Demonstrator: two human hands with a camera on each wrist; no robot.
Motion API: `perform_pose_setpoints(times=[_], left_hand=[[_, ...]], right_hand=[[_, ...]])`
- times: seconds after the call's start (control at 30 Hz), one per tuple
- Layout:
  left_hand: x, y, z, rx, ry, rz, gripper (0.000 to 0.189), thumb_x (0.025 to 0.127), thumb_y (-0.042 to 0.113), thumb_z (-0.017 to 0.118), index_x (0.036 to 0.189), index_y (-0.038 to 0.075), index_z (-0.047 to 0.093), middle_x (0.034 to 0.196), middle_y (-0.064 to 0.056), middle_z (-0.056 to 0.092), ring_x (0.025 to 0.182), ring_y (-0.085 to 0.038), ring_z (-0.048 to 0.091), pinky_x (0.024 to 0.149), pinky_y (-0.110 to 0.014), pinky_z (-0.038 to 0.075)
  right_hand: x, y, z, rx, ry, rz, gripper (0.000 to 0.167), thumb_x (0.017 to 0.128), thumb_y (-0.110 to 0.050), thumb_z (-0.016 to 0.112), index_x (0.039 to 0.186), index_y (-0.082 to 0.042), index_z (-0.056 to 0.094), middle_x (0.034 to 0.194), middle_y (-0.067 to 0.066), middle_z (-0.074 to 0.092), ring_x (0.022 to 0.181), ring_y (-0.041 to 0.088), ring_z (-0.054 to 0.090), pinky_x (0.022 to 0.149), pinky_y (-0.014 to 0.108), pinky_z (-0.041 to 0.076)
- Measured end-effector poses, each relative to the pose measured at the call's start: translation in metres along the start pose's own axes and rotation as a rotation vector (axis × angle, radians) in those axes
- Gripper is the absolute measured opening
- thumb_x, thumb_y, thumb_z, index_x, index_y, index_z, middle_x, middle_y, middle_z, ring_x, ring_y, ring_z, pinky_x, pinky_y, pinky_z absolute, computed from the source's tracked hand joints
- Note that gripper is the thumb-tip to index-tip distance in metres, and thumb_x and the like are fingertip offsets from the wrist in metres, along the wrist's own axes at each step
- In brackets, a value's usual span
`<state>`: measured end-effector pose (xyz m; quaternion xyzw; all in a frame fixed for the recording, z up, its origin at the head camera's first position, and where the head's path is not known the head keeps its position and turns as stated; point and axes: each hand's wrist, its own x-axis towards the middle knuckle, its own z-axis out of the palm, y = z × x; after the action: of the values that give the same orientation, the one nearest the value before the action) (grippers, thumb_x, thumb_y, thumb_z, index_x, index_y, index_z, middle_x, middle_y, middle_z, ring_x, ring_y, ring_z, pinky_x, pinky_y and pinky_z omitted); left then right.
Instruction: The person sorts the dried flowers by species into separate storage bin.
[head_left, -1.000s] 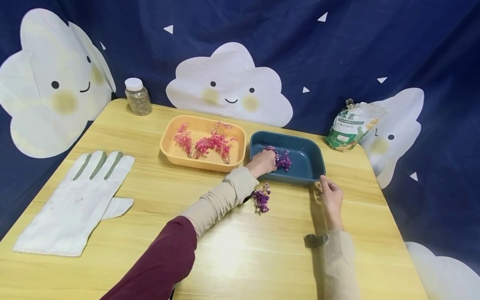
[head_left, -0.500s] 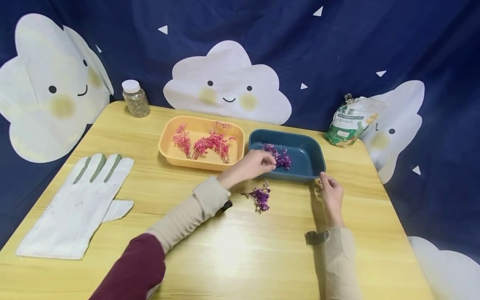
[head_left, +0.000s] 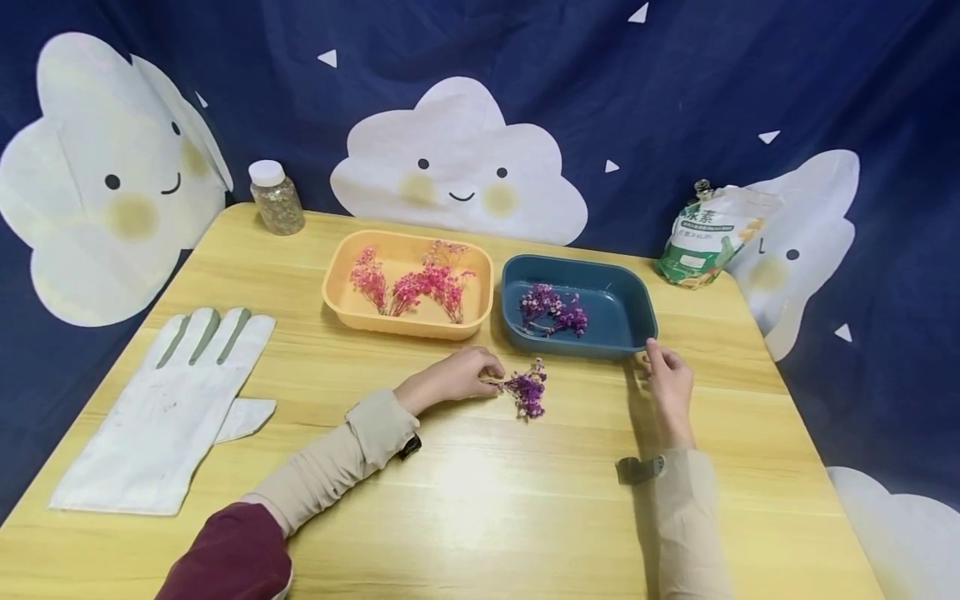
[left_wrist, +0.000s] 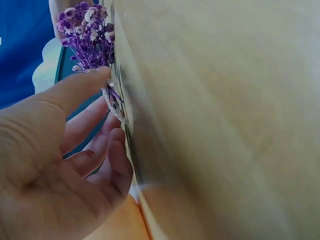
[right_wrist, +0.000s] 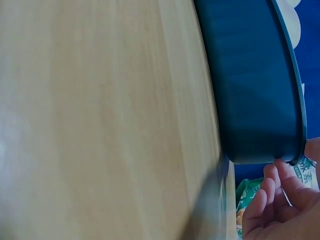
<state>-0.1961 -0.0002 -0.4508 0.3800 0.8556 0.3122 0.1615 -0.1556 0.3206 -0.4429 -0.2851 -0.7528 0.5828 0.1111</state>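
My left hand [head_left: 455, 374] is over the table, its thumb and fingers around the stems of a small bunch of purple dried flowers [head_left: 528, 393]. In the left wrist view the thumb lies by the blossoms [left_wrist: 89, 32], with the fingertips at the pale-tied stems [left_wrist: 114, 102]. More purple flowers [head_left: 553, 310] lie in the left part of the dark blue plastic tray [head_left: 618, 312]. At that tray's near right corner, my right hand [head_left: 670, 385] pinches the rim, thumb on top and fingers underneath.
A yellow tray [head_left: 333, 304] holding pink dried flowers [head_left: 408, 290] stands left of the blue one. A white glove [head_left: 161, 417] lies at the left. A lidded jar [head_left: 277, 200] and a green-white bag [head_left: 701, 242] stand at the back, before a dark blue curtain [head_left: 637, 100].
My left hand has left the purple flowers in the blue tray and come back toward me to the bunch on the table. My right hand has stayed at the tray's corner.
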Motion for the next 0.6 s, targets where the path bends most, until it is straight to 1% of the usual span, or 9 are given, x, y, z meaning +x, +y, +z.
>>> perform_pose_setpoints(times=[0.13, 0.23, 0.33, 0.37, 0.43, 0.6], left_hand=[[0.0012, 0.0014, -0.0009, 0.021, -0.021, 0.031, 0.017, 0.085, 0.009, 0.069, 0.101, 0.003, 0.071, 0.099, -0.007, 0.069, 0.091, -0.018, 0.059, 0.089, -0.03, 0.045], [0.0013, 0.0031, -0.0017, 0.006, -0.033, 0.046, 0.013, 0.084, 0.004, 0.067, 0.097, 0.002, 0.071, 0.095, -0.008, 0.069, 0.085, -0.015, 0.061, 0.082, -0.023, 0.048], [0.0016, 0.0032, -0.0014, -0.013, -0.031, 0.057, 0.012, 0.084, 0.002, 0.067, 0.095, 0.001, 0.071, 0.093, -0.009, 0.07, 0.082, -0.015, 0.061, 0.079, -0.021, 0.049], [0.0018, 0.003, -0.0009, -0.018, -0.028, 0.055, 0.011, 0.084, 0.002, 0.066, 0.094, 0.001, 0.071, 0.092, -0.008, 0.07, 0.082, -0.014, 0.061, 0.078, -0.021, 0.049], [0.002, 0.0025, 0.0001, -0.026, -0.018, 0.053, 0.01, 0.085, 0.002, 0.066, 0.094, 0.002, 0.071, 0.092, -0.007, 0.069, 0.082, -0.014, 0.06, 0.079, -0.022, 0.048], [0.0029, 0.0053, 0.0015, -0.05, 0.011, 0.058, 0.011, 0.086, 0.005, 0.065, 0.096, 0.004, 0.07, 0.096, -0.007, 0.069, 0.089, -0.017, 0.061, 0.085, -0.026, 0.048]], right_hand=[[-0.0005, -0.0001, 0.001, 0.015, 0.002, 0.001, 0.048, 0.092, -0.041, 0.06, 0.107, 0.005, 0.06, 0.086, -0.002, 0.059, 0.06, 0.005, 0.056, 0.055, 0.016, 0.047], [-0.0005, -0.0009, 0.0011, 0.014, -0.002, 0.008, 0.046, 0.092, -0.041, 0.06, 0.105, 0.003, 0.061, 0.087, -0.002, 0.059, 0.061, 0.006, 0.057, 0.055, 0.017, 0.047], [-0.0003, -0.0019, 0.0005, 0.002, -0.006, 0.009, 0.042, 0.092, -0.042, 0.059, 0.103, -0.002, 0.062, 0.086, -0.002, 0.059, 0.061, 0.006, 0.056, 0.057, 0.017, 0.047], [-0.0002, -0.0022, 0.0004, -0.001, -0.006, 0.01, 0.04, 0.092, -0.042, 0.059, 0.102, -0.003, 0.062, 0.086, -0.003, 0.059, 0.061, 0.006, 0.056, 0.057, 0.017, 0.047], [-0.0004, -0.0021, 0.0003, -0.002, -0.002, 0.005, 0.041, 0.092, -0.042, 0.059, 0.102, -0.002, 0.062, 0.087, -0.002, 0.059, 0.062, 0.006, 0.056, 0.057, 0.017, 0.047], [-0.0003, -0.0014, 0.0011, 0.015, 0.008, 0.002, 0.045, 0.092, -0.039, 0.06, 0.104, 0.005, 0.06, 0.093, -0.007, 0.059, 0.064, 0.004, 0.055, 0.056, 0.015, 0.048]])
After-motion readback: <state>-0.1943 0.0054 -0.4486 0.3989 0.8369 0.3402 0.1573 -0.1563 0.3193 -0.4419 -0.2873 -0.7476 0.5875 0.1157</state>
